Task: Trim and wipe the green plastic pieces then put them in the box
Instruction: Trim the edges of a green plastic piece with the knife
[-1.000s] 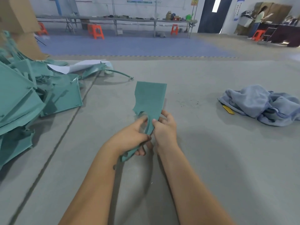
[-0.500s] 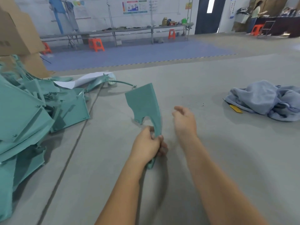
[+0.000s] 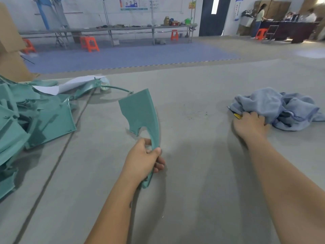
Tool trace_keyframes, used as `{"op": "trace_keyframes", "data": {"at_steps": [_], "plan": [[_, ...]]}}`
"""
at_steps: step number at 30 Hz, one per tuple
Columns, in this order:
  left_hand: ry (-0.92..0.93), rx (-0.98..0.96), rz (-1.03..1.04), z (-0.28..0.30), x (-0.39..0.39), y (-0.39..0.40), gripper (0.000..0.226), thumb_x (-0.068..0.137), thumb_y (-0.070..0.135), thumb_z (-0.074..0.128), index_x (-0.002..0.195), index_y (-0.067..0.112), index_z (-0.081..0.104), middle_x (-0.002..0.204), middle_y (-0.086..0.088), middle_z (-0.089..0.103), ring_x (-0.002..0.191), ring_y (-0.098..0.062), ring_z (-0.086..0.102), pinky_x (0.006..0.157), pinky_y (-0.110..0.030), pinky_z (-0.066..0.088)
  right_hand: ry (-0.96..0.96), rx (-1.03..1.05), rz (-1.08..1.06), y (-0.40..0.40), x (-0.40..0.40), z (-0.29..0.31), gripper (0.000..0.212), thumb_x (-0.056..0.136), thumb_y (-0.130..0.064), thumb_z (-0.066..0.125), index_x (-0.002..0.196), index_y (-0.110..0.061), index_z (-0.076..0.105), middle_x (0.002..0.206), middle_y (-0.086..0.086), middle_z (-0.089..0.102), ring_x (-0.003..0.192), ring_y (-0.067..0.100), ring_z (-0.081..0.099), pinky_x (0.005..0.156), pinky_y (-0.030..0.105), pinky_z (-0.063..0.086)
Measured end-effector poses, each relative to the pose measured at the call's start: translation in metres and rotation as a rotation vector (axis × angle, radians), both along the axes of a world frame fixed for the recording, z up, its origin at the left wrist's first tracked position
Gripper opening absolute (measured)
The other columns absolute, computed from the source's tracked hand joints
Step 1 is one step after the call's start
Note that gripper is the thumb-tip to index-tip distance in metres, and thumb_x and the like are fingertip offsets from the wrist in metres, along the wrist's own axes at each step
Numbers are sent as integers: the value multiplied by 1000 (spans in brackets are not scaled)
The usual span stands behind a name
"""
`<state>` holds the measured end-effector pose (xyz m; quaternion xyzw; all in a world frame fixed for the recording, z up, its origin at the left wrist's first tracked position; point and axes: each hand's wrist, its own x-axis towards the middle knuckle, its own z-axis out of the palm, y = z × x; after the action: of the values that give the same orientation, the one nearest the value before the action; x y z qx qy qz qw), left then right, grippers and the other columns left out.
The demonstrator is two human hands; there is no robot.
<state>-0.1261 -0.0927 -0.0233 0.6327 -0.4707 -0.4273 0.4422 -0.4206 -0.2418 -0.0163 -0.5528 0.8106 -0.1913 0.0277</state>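
Left hand [image 3: 142, 159] grips a green plastic piece [image 3: 140, 111] by its narrow lower end, fingers and thumb curled round the stem so that the broad, flat upper part stands up above the grey bench [image 3: 193, 173], tilted a little to the left. Its lower edge shows a ragged notch just above the thumb. Right hand [image 3: 249, 125] is stretched out well to the right, lying palm down at the near edge of a crumpled blue-grey cloth [image 3: 281, 106], fingertips touching its folds; whether the fingers have taken hold of anything I cannot tell. A yellow tool [image 3: 237, 115] peeks out just beside that hand, half hidden under the cloth. On the left side of the bench lies a heap of green plastic pieces [image 3: 35, 117], with a white sheet [image 3: 70, 85] resting on its far side. Cardboard boxes [image 3: 10, 50] stand behind the heap.
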Motion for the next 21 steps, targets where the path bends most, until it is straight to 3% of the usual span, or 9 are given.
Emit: {"op": "trace_keyframes", "data": {"at_steps": [3,5,9,14,16,18,19,21], "plan": [[-12,-9,4,0,0,0,10,97,15,52,102,22,47,64,-7,71,52,-15,66,47,-21,48,108,-175,-17,-7,1,1,32,95,-15,47,116,3,61,124,25,52,117,42,44,86,44,40],[-1,-17,0,1,1,0,12,97,14,51,99,24,46,62,-8,71,49,-14,64,45,-21,48,86,-188,-43,-12,4,2,28,94,-16,50,110,5,61,116,26,56,110,42,50,72,40,40],[-3,-21,-18,2,1,-2,17,98,14,51,94,29,43,62,-8,70,49,-13,63,46,-21,48,109,-123,-52,-24,3,1,29,94,-22,52,107,2,62,112,22,60,109,41,50,69,36,37],[-19,-37,-14,2,3,-8,13,98,15,51,97,27,44,60,-7,69,48,-12,62,46,-19,47,110,-145,-1,-26,4,7,14,91,-7,54,92,2,63,99,23,66,97,38,60,63,32,37],[-26,-40,-12,2,4,-9,11,98,16,50,99,26,44,61,-7,70,49,-12,63,45,-19,47,50,-162,-10,-21,7,11,16,93,-5,50,94,3,64,100,22,67,97,38,61,65,32,37],[-8,-43,-7,2,3,-9,10,99,17,49,100,26,45,61,-8,70,49,-16,65,45,-20,48,-140,-224,-29,-13,19,17,21,97,-10,45,104,0,63,103,21,66,97,36,63,67,33,41],[3,-46,-3,2,3,-9,9,99,17,48,101,25,45,61,-10,70,50,-18,66,44,-20,48,-335,-270,-14,-9,30,20,21,99,-14,42,104,-5,60,100,19,67,89,32,66,64,32,45],[25,-52,-2,2,3,-8,7,100,17,47,104,22,45,61,-12,69,48,-20,64,43,-21,47,-872,-330,62,1,66,24,17,100,-18,38,90,-12,50,80,13,67,53,14,62,46,22,45]]}}
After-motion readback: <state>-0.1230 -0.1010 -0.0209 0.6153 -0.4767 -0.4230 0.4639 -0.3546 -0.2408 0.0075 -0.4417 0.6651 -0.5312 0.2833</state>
